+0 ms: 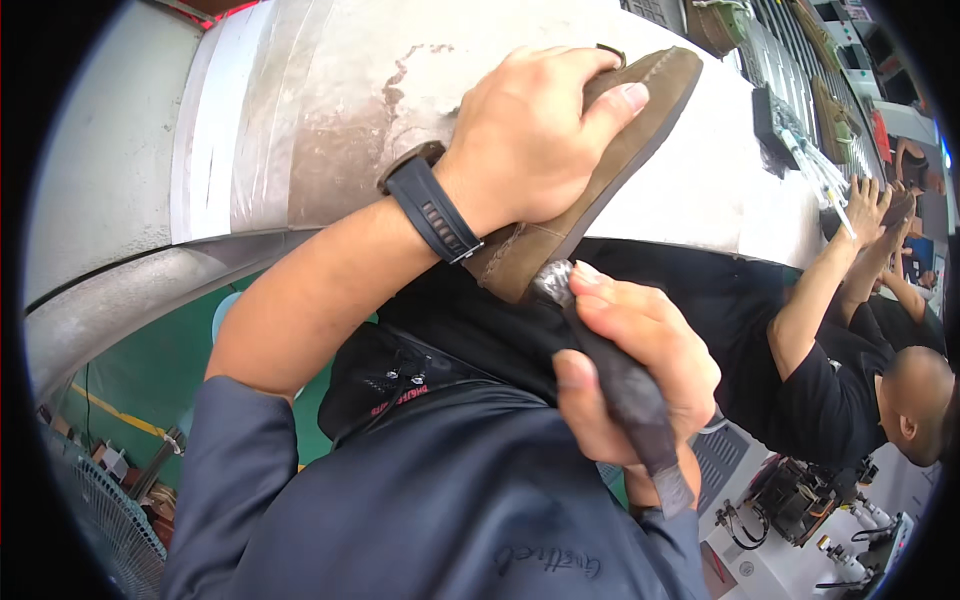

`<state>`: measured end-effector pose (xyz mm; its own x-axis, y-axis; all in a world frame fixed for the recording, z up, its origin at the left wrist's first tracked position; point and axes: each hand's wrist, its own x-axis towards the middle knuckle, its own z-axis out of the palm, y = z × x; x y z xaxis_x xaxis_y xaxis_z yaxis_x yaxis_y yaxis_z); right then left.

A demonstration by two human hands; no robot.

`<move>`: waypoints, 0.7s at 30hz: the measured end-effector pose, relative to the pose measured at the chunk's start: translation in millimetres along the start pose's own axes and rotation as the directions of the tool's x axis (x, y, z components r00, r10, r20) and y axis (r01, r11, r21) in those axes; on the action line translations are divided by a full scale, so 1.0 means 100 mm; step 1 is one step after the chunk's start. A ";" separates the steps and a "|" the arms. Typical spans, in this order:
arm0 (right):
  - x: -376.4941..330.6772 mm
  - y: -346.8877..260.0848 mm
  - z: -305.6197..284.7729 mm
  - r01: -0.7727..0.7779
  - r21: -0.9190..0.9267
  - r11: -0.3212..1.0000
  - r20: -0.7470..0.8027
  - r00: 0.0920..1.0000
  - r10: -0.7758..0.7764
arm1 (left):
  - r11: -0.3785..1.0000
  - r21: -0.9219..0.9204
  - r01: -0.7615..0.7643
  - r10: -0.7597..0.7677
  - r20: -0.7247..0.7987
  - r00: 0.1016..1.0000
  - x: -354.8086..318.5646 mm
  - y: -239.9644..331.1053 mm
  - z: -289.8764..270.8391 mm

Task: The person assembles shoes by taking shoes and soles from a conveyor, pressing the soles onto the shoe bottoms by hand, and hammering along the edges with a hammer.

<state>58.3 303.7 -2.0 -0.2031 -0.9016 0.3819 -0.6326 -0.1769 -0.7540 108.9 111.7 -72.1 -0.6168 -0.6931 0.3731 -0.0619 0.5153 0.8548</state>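
Observation:
A brown suede shoe (640,130) with a stitched upper lies tilted along the worktable's near edge, its toe pointing to the far right. My left hand (530,140), with a dark watch on its wrist, is closed over the shoe's upper, the thumb pressed on its side. In my right hand (640,340) is a hand tool (625,385) with a dark, wrapped-looking handle and a rounded, silvery-grey tip. That tip is right beside the sole edge at the heel; whether it touches cannot be made out. Fingers and thumb of the right hand close round the handle.
The pale, stained worktable (330,130) spans the far side, with a grey metal rail (150,290) at left. A black tray (775,125) with white sticks stands at right. Beyond it, a roller conveyor carries more shoes (715,25). A co-worker (840,380) works at right; a fan (105,510) is lower left.

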 end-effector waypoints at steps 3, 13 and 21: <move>0.10 0.03 -0.09 -0.066 0.022 0.998 0.061 0.996 0.064 | 0.986 0.133 -0.097 0.102 -0.028 0.994 0.00 -0.10 -0.02; 0.18 1.29 -0.50 -0.429 0.597 0.678 -0.236 0.714 0.659 | 0.942 0.334 -0.003 -0.127 0.367 0.921 0.49 0.13 0.04; -0.07 1.32 -0.55 -0.268 0.675 0.687 -0.354 0.700 0.620 | 0.884 0.005 -0.467 0.467 -0.054 0.883 0.17 0.75 -0.43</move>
<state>-65.2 307.9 -74.6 -0.7992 -0.6010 -0.0114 0.1242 -0.1465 -0.9814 127.1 116.6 13.9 -0.5309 -0.3988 0.7477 0.2296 0.7816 0.5799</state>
